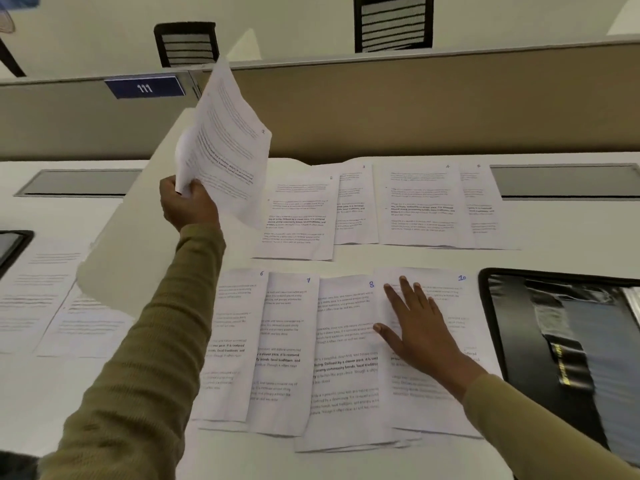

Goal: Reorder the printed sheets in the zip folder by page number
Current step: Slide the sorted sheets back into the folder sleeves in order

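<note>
Printed sheets lie in two rows on the white table (346, 465). The far row (415, 206) carries handwritten numbers 2 to 5; the near row (287, 348) shows 6, 7, 8 and 10. My left hand (188, 204) grips the lower corner of a few raised sheets (228, 147), held up over the table's left middle. My right hand (415, 327) lies flat, fingers spread, on the sheet numbered 10 (446, 296). The black zip folder (554, 348) lies open at the right edge.
More printed sheets (52, 299) lie at the left, beside a dark tablet-like object (12, 247). Grey cable flaps (568, 181) are set into the table. A beige partition (381, 109) with a blue "111" sign (145, 87) stands behind; black chairs (393, 22) beyond.
</note>
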